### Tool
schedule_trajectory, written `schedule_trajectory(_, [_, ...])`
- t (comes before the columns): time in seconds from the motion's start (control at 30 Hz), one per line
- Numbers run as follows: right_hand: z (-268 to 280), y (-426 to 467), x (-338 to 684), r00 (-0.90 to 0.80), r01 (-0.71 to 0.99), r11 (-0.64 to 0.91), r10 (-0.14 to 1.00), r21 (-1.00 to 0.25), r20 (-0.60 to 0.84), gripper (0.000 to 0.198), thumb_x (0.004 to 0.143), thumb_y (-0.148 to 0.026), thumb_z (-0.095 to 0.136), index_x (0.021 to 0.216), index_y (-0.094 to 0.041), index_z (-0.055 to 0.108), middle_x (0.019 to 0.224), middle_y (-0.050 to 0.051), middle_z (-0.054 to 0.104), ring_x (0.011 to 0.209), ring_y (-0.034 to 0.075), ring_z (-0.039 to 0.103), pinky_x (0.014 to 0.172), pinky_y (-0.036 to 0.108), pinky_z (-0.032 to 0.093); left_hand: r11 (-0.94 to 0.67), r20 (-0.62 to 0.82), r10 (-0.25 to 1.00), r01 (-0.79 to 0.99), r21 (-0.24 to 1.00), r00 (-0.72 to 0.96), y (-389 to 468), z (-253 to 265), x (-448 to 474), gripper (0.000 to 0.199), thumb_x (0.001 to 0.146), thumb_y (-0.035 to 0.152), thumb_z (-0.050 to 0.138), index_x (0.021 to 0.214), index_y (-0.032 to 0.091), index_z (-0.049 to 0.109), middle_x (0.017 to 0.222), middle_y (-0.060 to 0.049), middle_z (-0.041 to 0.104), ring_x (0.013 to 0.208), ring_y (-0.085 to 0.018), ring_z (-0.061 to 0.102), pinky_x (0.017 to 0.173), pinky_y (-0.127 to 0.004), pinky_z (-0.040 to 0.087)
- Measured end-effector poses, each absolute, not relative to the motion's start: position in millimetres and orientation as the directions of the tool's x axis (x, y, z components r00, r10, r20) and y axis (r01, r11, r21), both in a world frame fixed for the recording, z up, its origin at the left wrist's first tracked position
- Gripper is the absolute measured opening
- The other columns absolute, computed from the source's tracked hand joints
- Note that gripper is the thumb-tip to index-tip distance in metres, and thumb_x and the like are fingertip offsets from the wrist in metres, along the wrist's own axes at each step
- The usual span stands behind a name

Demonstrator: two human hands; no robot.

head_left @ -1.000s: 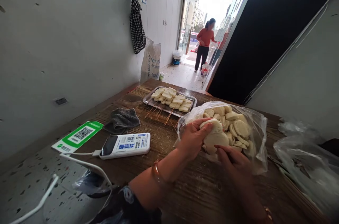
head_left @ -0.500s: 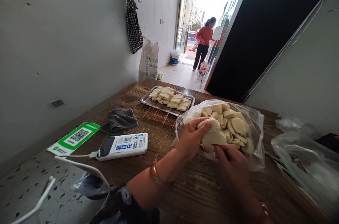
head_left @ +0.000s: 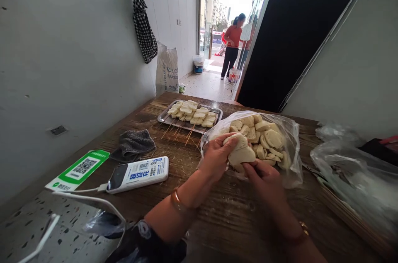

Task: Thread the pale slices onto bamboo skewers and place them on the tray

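Pale, thick slices of steamed bread (head_left: 241, 155) are pinched together in my left hand (head_left: 216, 153), thumb on top and fingers behind. At their lower right edge, my right hand (head_left: 264, 174) has its thumb and fingertips pressed together. Whatever is between those fingers is too small or hidden to make out. Just behind both hands lies an open clear plastic bag (head_left: 294, 142) full of more bread slices (head_left: 273, 138). Farther left, a metal tray (head_left: 163, 118) bears bread slices on thin wooden skewers (head_left: 189, 134), whose ends stick out over its near edge.
A dark grey cloth (head_left: 137, 142), a white power bank with a cable (head_left: 139, 175) and a green QR card (head_left: 82, 167) lie to the left. Crumpled plastic bags (head_left: 351, 167) and a bundle of thin sticks (head_left: 345, 209) are at right. A person (head_left: 231, 43) stands by the doorway.
The view has shifted, so the table and its things sit a little farther left and the wall items slide the same way. Both hands keep their hold at the bread slices.
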State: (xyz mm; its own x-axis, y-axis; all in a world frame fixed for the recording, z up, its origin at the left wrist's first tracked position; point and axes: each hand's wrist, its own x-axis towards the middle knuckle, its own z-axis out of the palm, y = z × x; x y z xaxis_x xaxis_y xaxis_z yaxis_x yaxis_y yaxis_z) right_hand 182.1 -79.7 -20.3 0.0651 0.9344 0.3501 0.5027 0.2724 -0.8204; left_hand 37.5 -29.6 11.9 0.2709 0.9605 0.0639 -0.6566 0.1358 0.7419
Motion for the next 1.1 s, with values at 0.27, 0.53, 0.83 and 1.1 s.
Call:
schedule_trajectory(0.27, [-21, -79, 177, 0.052, 0.400, 0.304, 0.934, -0.865, 0.353, 0.029, 0.087, -0.037, 0.057, 0.098, -0.018, 0.077, 0.078, 0.004, 0.075, 0.064, 0.017, 0.065, 0.063, 0.028, 0.053, 0.111, 0.065, 0.967, -0.635, 0.764, 0.248, -20, 15, 32, 0.038, 0.071, 0.037, 0.080, 0.096, 0.011, 0.071, 0.089, -0.010, 0.075, 0.078, -0.020, 0.069, 0.071, -0.030, 0.054])
schedule_trajectory(0.53, [-15, -78, 182, 0.025, 0.427, 0.338, 0.923, -0.839, 0.384, 0.029, 0.089, -0.036, 0.054, 0.086, -0.018, 0.077, 0.061, 0.000, 0.065, 0.056, 0.014, 0.057, 0.056, 0.023, 0.046, 0.120, 0.054, 0.961, -0.584, 0.803, 0.272, -22, 7, 42, 0.041, 0.069, 0.038, 0.081, 0.098, 0.010, 0.070, 0.092, -0.011, 0.074, 0.080, -0.020, 0.069, 0.070, -0.027, 0.055])
schedule_trajectory(0.83, [-12, -71, 210, 0.376, 0.302, 0.267, 0.849, -0.915, 0.372, 0.026, 0.084, -0.037, 0.063, 0.093, -0.016, 0.076, 0.061, -0.001, 0.064, 0.052, 0.011, 0.052, 0.052, 0.024, 0.043, -0.064, 0.114, 0.966, -0.214, 0.975, 0.232, -7, -1, 29, 0.049, 0.079, 0.045, 0.070, 0.117, 0.016, 0.061, 0.100, -0.009, 0.069, 0.079, -0.015, 0.066, 0.073, -0.029, 0.053])
schedule_trajectory(1.1, [-16, -63, 218, 0.417, 0.201, 0.273, 0.845, -0.941, 0.334, 0.030, 0.083, -0.040, 0.064, 0.095, -0.015, 0.075, 0.057, -0.003, 0.060, 0.046, 0.009, 0.048, 0.046, 0.022, 0.039, -0.666, 0.349, 0.744, 0.597, 0.447, 0.569, -8, -20, 37, 0.034, 0.078, 0.022, 0.067, 0.112, 0.019, 0.067, 0.112, -0.011, 0.063, 0.105, -0.028, 0.056, 0.095, -0.045, 0.044])
